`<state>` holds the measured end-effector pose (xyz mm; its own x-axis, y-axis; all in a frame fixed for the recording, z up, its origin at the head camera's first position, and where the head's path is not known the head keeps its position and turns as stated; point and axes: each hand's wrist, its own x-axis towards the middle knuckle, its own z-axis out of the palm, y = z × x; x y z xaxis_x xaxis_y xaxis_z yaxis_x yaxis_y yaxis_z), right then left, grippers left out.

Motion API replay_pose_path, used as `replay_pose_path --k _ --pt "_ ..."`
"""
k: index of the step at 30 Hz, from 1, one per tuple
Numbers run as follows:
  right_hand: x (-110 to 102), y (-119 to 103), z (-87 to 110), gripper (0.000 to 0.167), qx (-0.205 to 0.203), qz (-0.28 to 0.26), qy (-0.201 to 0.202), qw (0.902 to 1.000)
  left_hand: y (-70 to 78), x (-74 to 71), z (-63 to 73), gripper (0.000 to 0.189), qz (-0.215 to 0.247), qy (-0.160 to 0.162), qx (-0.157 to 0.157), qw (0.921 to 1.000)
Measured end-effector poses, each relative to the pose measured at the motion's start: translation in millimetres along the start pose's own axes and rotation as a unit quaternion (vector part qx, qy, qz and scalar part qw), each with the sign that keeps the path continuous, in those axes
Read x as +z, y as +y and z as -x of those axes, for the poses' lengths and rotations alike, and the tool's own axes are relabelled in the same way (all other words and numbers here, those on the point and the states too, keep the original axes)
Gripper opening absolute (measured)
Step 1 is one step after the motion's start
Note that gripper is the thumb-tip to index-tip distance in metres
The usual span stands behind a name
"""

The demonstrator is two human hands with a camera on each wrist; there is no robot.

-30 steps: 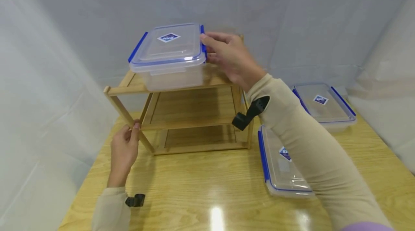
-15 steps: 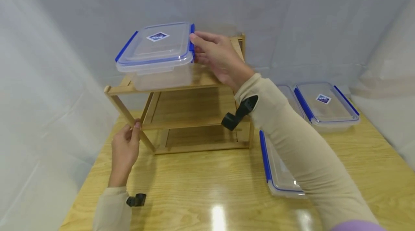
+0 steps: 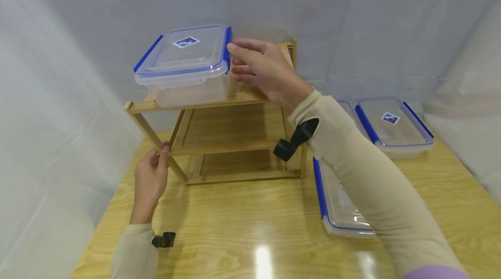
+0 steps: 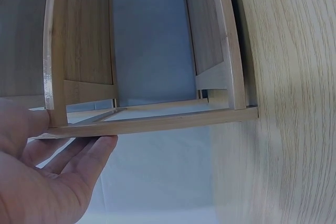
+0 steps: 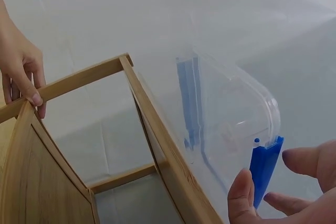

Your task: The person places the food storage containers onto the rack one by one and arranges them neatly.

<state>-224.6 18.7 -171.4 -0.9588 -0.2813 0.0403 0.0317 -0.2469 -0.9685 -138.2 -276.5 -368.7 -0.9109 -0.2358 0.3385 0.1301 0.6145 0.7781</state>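
A clear plastic food container (image 3: 184,61) with a blue-clipped lid sits on the top tier of a wooden three-tier rack (image 3: 235,131), toward its left end. My right hand (image 3: 270,70) is at the container's right side, thumb tip by the blue clip (image 5: 265,166); the other fingers are extended and look loosened from it. In the right wrist view the fingers spread around that clip. Lower left, my left hand (image 3: 150,179) pinches the rack's slanted front leg (image 4: 157,124) near the middle tier, thumb and fingers on either side of the wood.
More lidded containers stand on the wooden table (image 3: 235,227) right of the rack: one at the far right (image 3: 395,122), one nearer (image 3: 344,205) partly under my right sleeve, and another mostly hidden behind the forearm. White sheeting (image 3: 352,31) hangs behind and at both sides.
The container has moved left along the top tier, with my right hand following. In the latest frame the right fingers have loosened from its edge. My left hand stays on the leg.
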Motion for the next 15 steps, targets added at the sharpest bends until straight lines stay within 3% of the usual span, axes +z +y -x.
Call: replay_pose_path --k 7,15 --pt "-9 4 22.6 0.052 -0.023 0.016 -0.043 0.9987 0.3 -1.2 0.0 0.046 -0.005 0.004 -0.001 1.0000" --pt "-22 8 55.8 0.041 -0.033 0.011 -0.063 0.9974 -1.0 -0.3 -0.9 0.048 0.001 -0.002 -0.004 1.0000"
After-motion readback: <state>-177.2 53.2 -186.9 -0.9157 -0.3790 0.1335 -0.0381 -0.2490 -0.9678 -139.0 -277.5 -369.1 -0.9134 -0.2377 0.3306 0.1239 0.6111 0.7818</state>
